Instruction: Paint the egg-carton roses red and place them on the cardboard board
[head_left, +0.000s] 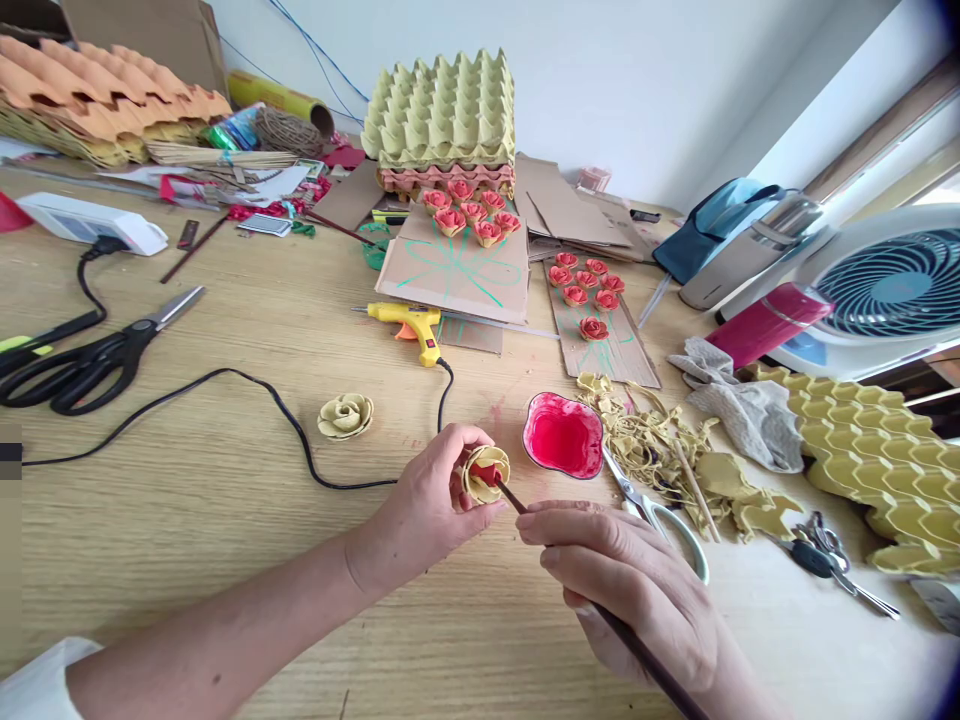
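My left hand (442, 480) is closed around a cream paper-pulp rose (475, 488), its centre partly painted red. In my right hand (630, 580) is a dark-handled paintbrush (637, 645), its tip touching the red middle of that rose. A small scalloped bowl of red paint (564, 436) stands just beyond my right hand. To the left, an unpainted cream rose (345, 415) lies on the table. Finished-looking red roses (592, 328) sit on a cardboard piece (619, 345) behind the bowl, and more red roses (472, 212) are on another cardboard sheet (450, 270) with green drawn lines.
A yellow glue gun (409, 322) lies mid-table, its black cord (292, 425) curving leftward. Black scissors (97, 360) are at left. Pulp scraps (652, 430) and white-handled scissors (660, 515) lie right of the bowl. Egg trays (442, 110) stack at the back; a fan (900, 280) stands right.
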